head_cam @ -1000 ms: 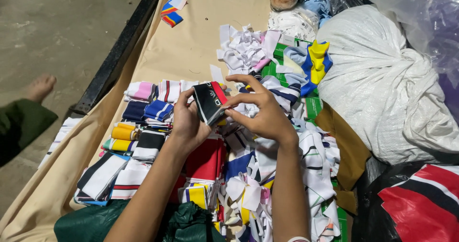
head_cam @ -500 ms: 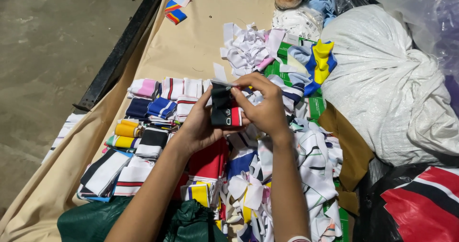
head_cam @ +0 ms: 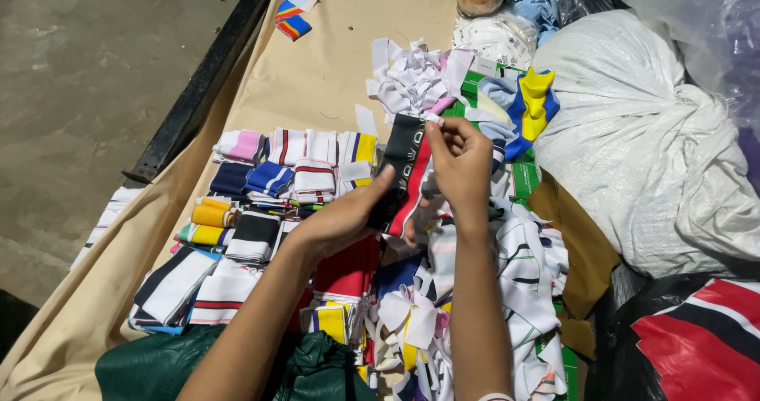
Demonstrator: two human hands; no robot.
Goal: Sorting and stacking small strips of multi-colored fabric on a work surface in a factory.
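My left hand (head_cam: 347, 217) grips the lower part of a folded black and red knit band (head_cam: 404, 170) held upright over the fabric piles. My right hand (head_cam: 459, 163) pinches a small white paper tag (head_cam: 433, 119) at the band's top edge. Below the hands lie red and blue folded bands (head_cam: 348, 270) and loose white striped collars (head_cam: 514, 266). To the left stand rows of folded striped knit bands (head_cam: 277, 171) in white, navy, yellow and pink.
A heap of white paper strips (head_cam: 412, 80) lies beyond the hands on the tan cloth sheet (head_cam: 324, 45). A big white woven sack (head_cam: 641, 140) fills the right. A black metal rail (head_cam: 206, 76) borders the grey floor at left. A green bag (head_cam: 166, 365) sits near me.
The band was turned from flat in both hands to upright. My right hand moved from its side to its top edge and now pinches the white tag. A person's foot at far left has left view.
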